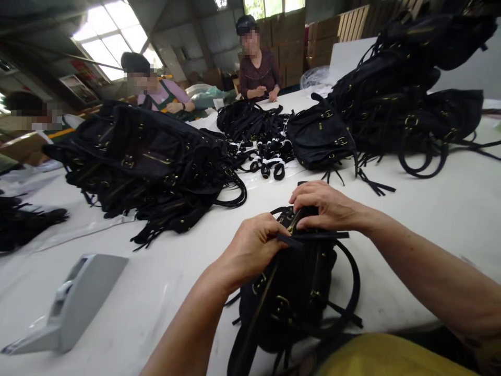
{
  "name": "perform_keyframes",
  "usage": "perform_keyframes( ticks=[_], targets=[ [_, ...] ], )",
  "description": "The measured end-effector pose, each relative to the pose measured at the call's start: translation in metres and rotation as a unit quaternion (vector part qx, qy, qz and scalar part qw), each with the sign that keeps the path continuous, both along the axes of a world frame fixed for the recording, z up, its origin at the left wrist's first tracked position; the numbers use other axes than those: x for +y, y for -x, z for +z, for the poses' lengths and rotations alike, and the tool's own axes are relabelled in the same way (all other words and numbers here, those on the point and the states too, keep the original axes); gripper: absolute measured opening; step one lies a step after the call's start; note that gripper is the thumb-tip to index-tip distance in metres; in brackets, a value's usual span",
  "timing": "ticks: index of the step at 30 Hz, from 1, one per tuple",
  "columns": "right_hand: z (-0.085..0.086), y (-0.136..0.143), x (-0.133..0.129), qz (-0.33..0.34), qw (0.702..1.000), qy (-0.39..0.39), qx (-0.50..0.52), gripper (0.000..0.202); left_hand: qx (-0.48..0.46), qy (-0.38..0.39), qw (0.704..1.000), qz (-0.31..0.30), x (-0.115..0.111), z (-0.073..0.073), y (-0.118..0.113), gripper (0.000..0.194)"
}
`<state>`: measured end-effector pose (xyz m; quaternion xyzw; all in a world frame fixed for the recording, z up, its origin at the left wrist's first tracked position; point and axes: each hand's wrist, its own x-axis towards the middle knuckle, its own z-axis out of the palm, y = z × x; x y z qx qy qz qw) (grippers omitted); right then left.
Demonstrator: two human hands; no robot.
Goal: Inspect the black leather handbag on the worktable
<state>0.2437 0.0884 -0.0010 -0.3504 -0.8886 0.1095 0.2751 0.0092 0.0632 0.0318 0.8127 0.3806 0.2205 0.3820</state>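
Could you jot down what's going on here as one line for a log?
left hand: grips black handbag top | right hand: pinches its gold zipper | bag on white table | handbag piles behind

A bag (pixel 289 292) lies on the table (pixel 430 209), near the front edge. The left hand (pixel 254 248) and the right hand (pixel 326 204) sit on top of it. A pile of bags (pixel 144 162) lies to the left, behind the hands. Another pile (pixel 407 99) is at the right. Straps (pixel 262 141) lie between the piles. A tape holder (pixel 74 303) sits at the front left.
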Motion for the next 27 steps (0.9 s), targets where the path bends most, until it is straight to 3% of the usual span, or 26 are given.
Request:
perform_keyframes(
  ticks=[4, 12, 14, 17, 20, 22, 24, 27],
  targets=[
    [0.006, 0.002, -0.004, -0.005, 1.000, 0.004, 0.004, 0.022, -0.034, -0.009, 0.999, -0.009, -0.010, -0.002, 0.006, 0.020],
    [0.006, 0.003, -0.013, -0.022, 1.000, 0.002, 0.003, 0.023, -0.060, -0.083, 0.994, -0.023, -0.039, -0.020, 0.011, 0.033],
    [0.007, 0.004, -0.010, -0.026, 1.000, 0.003, -0.006, 0.024, -0.091, -0.073, 0.993, -0.011, -0.036, -0.022, 0.015, 0.029],
    [0.009, 0.006, -0.003, -0.021, 0.999, -0.007, -0.029, 0.019, -0.114, -0.017, 0.991, 0.063, -0.028, -0.020, 0.031, 0.019],
    [0.008, 0.008, 0.006, -0.040, 0.998, -0.031, -0.037, 0.015, -0.033, 0.058, 0.992, 0.109, -0.026, -0.018, 0.052, 0.053],
    [0.007, 0.009, 0.011, -0.063, 0.997, -0.043, -0.025, 0.014, 0.034, 0.104, 0.991, 0.073, -0.030, -0.018, 0.065, 0.070],
    [0.007, 0.010, 0.014, -0.080, 0.996, -0.046, -0.009, 0.014, 0.072, 0.122, 0.989, 0.047, -0.035, -0.018, 0.072, 0.059],
    [0.009, 0.012, 0.015, -0.078, 0.996, -0.048, -0.002, 0.014, 0.077, 0.138, 0.986, 0.060, -0.037, -0.022, 0.077, 0.028]
  ],
)
